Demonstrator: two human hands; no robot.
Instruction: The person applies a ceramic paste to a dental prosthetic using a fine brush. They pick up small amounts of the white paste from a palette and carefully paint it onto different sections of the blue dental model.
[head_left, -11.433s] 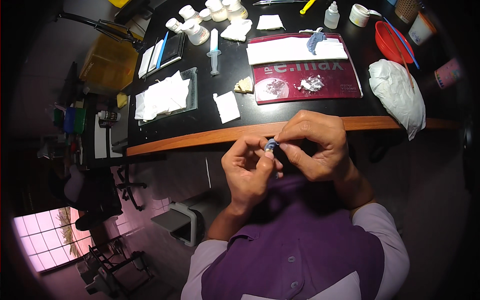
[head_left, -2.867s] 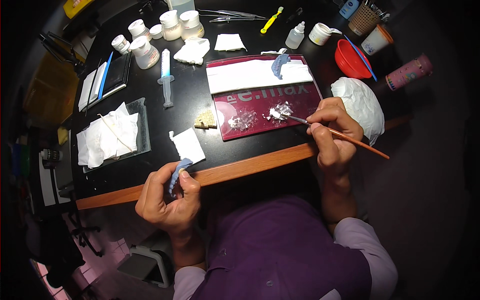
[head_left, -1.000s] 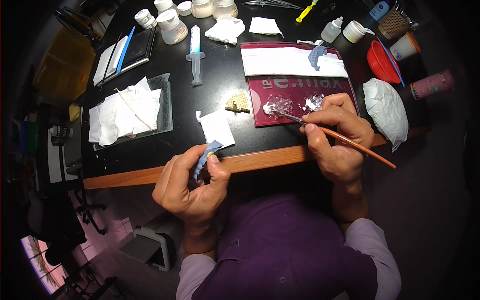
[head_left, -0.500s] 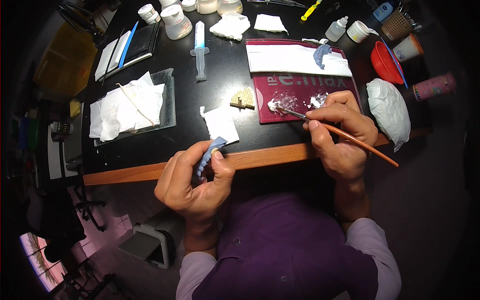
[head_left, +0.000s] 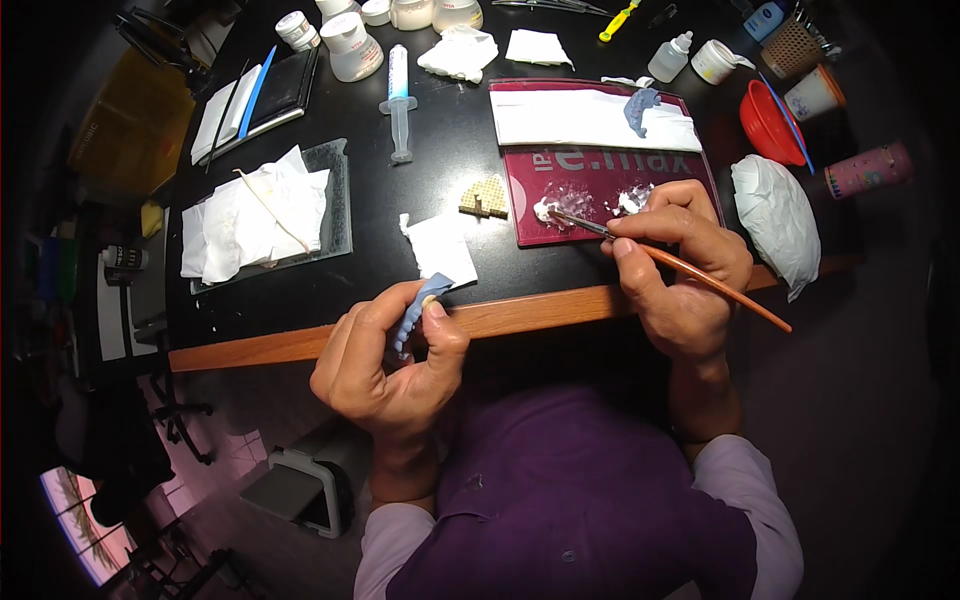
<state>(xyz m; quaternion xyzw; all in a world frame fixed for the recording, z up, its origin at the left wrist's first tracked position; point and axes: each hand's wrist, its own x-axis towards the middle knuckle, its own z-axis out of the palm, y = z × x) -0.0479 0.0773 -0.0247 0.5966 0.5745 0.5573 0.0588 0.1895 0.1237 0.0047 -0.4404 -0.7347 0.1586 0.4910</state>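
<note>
Near the wooden front edge of the table, my left hand (head_left: 375, 360) pinches a blue-grey, scalloped silicone dental mould (head_left: 409, 322) between thumb and fingers. A small cream-coloured piece (head_left: 430, 300) shows on the mould by my thumb tip. To the right, my right hand (head_left: 690, 300) grips a fine brush (head_left: 738, 295) with an orange-brown handle, held like a pen. Its dark tip touches a small heap of white paste (head_left: 544, 209) on a maroon slab (head_left: 530, 175). A second white heap (head_left: 632, 203) lies beside my right fingers, partly hidden.
A folded white tissue (head_left: 560, 118) with another blue-grey mould (head_left: 640, 112) covers the slab's far part. Around stand a white pouch (head_left: 778, 225), a red bowl (head_left: 770, 122), a syringe (head_left: 399, 120) and several jars (head_left: 352, 50). Tissues lie on a glass plate (head_left: 340, 190) at left.
The brush in my right hand has shifted very slightly to the left, its tip still in the white paste. My left hand and the mould look almost the same.
</note>
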